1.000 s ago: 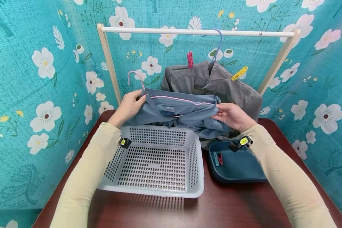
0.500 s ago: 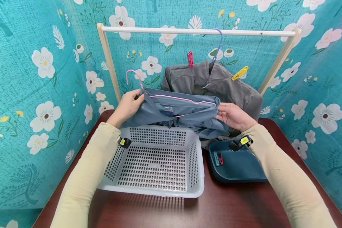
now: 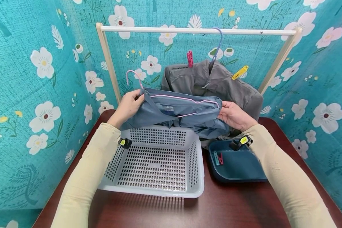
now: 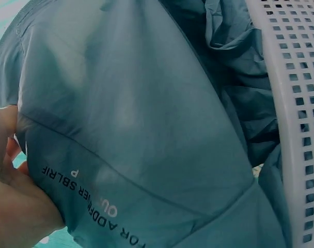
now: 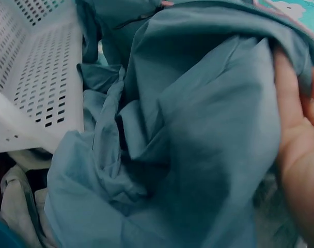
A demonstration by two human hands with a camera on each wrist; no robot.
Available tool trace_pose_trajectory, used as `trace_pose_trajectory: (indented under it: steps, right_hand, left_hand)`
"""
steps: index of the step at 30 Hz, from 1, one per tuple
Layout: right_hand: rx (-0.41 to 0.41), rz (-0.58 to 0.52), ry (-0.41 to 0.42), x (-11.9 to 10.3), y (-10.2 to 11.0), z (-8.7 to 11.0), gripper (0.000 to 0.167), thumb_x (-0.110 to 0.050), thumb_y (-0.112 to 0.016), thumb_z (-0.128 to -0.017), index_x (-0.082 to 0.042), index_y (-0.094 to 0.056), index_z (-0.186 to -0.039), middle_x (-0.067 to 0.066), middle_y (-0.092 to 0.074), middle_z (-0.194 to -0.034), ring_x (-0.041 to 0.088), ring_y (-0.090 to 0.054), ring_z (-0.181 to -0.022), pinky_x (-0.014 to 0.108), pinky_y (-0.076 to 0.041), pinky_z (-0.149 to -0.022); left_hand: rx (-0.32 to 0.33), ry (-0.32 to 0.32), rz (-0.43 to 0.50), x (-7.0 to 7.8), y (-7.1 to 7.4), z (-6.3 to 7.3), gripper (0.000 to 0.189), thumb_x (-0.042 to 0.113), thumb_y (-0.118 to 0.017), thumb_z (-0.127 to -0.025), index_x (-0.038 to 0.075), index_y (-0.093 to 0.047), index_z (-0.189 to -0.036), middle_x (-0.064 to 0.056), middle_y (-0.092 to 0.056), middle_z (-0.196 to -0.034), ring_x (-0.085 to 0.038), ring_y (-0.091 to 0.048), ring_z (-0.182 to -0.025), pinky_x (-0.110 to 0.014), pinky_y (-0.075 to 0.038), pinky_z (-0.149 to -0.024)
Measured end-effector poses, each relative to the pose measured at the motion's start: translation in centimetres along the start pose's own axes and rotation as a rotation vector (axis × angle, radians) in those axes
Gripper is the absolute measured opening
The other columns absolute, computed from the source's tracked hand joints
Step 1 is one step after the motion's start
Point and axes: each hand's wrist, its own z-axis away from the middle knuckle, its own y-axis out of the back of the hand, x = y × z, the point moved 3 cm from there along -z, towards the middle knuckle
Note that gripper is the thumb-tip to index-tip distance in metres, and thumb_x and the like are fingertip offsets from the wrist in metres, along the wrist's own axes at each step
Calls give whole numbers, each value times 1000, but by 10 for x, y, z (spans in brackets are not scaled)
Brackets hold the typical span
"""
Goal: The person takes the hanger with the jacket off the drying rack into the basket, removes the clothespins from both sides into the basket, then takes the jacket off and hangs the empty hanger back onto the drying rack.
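Note:
A blue-grey shirt (image 3: 151,110) is stretched between both hands behind the basket, with a pink hanger (image 3: 182,98) running inside its open neck. The hanger's hook stands up past the shirt's left end. There my left hand (image 3: 129,106) pinches the shoulder cloth between thumb and fingers; printed lettering shows on that fabric in the left wrist view. My right hand (image 3: 236,115) holds the opposite shoulder near the hanger's right end, its fingertips partly hidden by cloth. In the right wrist view the shirt (image 5: 214,124) hangs in loose folds beside the basket.
A white perforated basket (image 3: 151,193) stands on the dark red table (image 3: 148,213). To its right a dark blue tub (image 3: 236,177) holds a teal and a red clothespin. Behind, a grey shirt (image 3: 185,77) with clothespins hangs by a blue hanger from the rack's white rod (image 3: 159,30).
The hanger's right end has slid further right into the shirt's shoulder, and my right hand has shifted slightly right. The hook has moved a little left, and the neckline's front now hangs differently.

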Motion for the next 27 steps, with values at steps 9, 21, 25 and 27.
trace_pose_trajectory:
  steps: [9,21,25,27]
  right_hand:
    - [94,176,42,7,-5,-5,21,2,-48,-97,-4,-61,-112,7,-66,-99,15,-64,-84,26,-51,-74]
    - [217,890,-7,32,-31,-13,11,-7,-54,-96,-1,-62,-102,8,-63,-90,18,-61,-81,34,-53,-72]
    - [158,1026,-21,42,-46,-16,9,-3,-53,-96,-4,-60,-90,9,-59,-87,21,-60,-80,36,-52,-72]
    - [127,1081,-20,46,-53,-17,13,-3,-52,-95,-7,-57,-84,8,-57,-84,21,-59,-77,36,-52,-71]
  left_hand:
    - [46,1,16,12,6,-1,38,37,-47,-99,8,-45,-75,-8,-36,-65,-20,-33,-53,-31,-30,-51]
    - [74,-30,-39,23,7,-3,40,37,-50,-98,8,-40,-73,-9,-37,-67,-23,-35,-59,-32,-29,-56]
    - [67,-57,-32,27,4,-4,35,35,-50,-99,8,-43,-77,-9,-39,-70,-23,-36,-62,-32,-29,-58]
    - [69,-68,-16,29,3,-5,33,34,-50,-99,8,-43,-80,-9,-39,-71,-24,-37,-63,-32,-29,-58]
